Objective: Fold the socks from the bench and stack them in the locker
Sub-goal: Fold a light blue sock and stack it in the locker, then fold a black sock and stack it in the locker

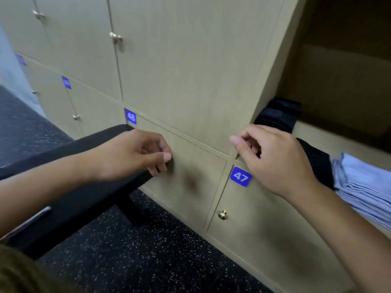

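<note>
Head-camera view: a person faces a wall of tan lockers, both hands raised with nothing in them. The left hand (146, 154) hangs at 9 o'clock of the frame over the end of a dark bench, the tabletop (88, 182), its fingers loosely curled and holding nothing. The right hand (268, 157) hovers at 3 o'clock by the sill of the open locker (338, 81), fingers likewise relaxed and half-curled, thumb extended, gripping nothing. Dark folded socks (279, 116) sit inside the locker at 2 o'clock, more dark fabric lies behind the right wrist, and a stack of pale blue folded cloth (364, 182) rests just beside it. Door plates 48 (131, 116) and 47 (240, 176) mark the shut lockers below. Judging by the empty hands, one placement looks finished; the next move calls for turning toward the bench for another sock, though no loose sock is visible there.
</note>
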`<action>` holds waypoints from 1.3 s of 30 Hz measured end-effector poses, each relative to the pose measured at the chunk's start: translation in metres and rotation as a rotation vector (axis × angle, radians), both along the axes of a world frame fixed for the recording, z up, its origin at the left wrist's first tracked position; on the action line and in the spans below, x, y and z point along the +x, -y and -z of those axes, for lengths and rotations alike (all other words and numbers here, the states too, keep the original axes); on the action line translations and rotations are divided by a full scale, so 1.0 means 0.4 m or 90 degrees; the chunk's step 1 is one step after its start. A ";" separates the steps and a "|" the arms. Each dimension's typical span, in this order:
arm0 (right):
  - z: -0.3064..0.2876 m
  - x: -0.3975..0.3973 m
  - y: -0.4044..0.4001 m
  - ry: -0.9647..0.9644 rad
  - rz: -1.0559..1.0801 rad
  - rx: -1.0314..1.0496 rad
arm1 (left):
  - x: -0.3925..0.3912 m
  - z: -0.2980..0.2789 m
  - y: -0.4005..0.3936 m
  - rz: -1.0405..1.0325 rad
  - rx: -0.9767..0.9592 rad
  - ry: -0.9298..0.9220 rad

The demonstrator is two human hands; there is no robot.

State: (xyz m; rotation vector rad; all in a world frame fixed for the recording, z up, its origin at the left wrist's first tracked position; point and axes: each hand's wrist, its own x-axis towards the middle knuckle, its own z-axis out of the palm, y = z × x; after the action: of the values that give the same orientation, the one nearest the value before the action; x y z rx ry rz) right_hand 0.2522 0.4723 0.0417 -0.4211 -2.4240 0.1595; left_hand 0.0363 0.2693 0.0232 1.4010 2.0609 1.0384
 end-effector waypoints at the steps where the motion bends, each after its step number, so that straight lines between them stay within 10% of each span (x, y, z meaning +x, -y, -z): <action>1: 0.003 -0.027 0.020 0.008 -0.027 -0.017 | -0.011 -0.006 0.027 -0.015 -0.003 -0.020; 20: 0.130 -0.377 0.403 0.316 -0.355 -0.091 | -0.233 0.037 0.565 -0.320 -0.352 -0.276; 39: 0.177 -0.395 0.417 0.392 -0.325 -0.077 | -0.272 0.187 0.589 -0.402 -0.571 -0.197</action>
State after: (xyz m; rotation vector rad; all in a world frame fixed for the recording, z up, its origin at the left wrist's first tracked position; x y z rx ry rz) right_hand 0.0944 0.3056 -0.0291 0.1401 -3.1010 0.4533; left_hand -0.0725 0.0337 -0.0515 0.4679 2.7440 -0.0244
